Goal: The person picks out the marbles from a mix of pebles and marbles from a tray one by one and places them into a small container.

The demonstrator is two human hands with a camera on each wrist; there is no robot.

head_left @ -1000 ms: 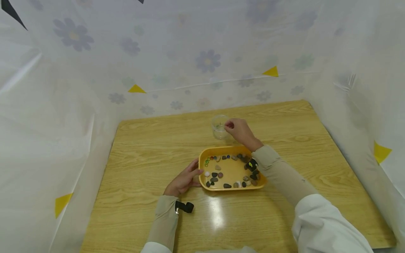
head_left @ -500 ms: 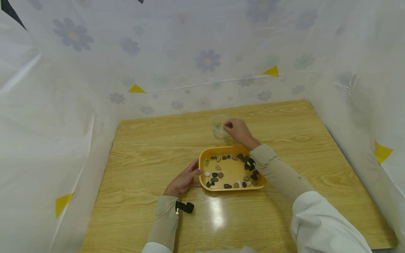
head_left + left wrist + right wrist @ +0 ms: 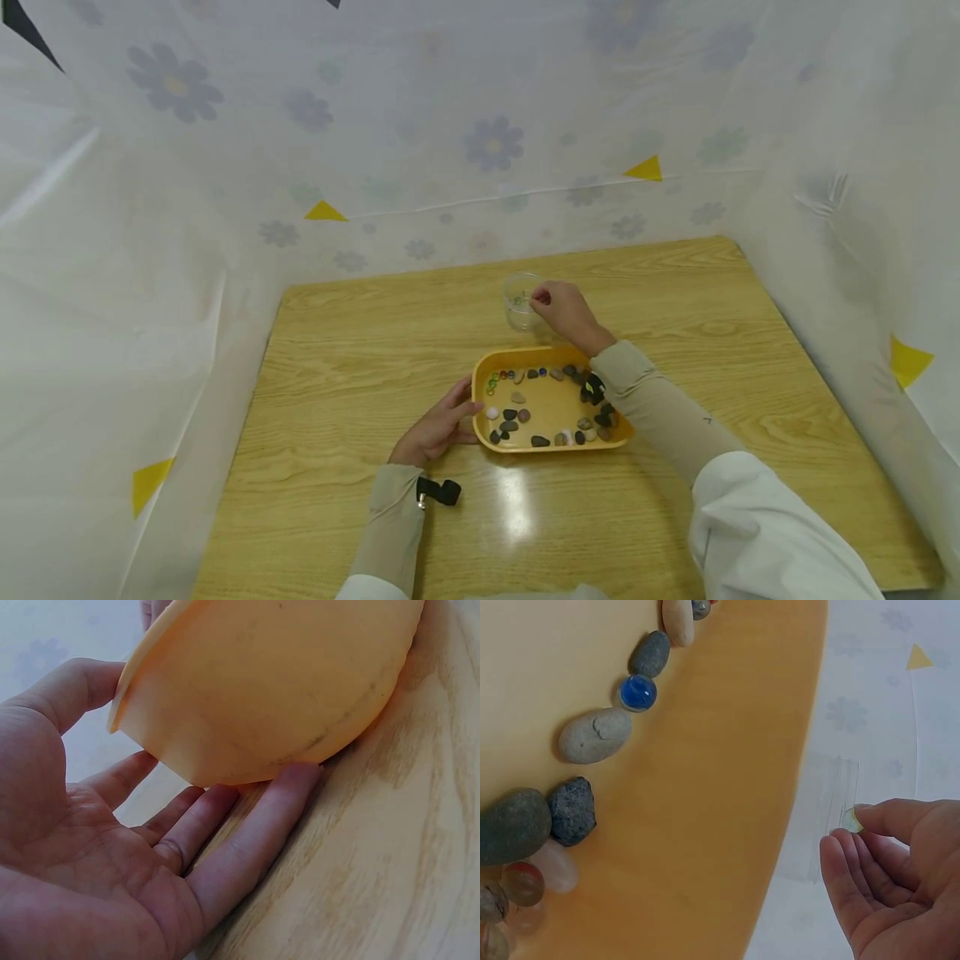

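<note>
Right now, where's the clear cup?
In the head view, the clear cup stands on the table, beyond the yellow tray and just left of the right hand.

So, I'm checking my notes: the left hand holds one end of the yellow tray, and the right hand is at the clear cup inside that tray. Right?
Not quite: the clear cup isn't inside the yellow tray. The head view shows it standing on the table, beyond the tray. The left hand does hold one end, and the right hand is at the cup.
</note>
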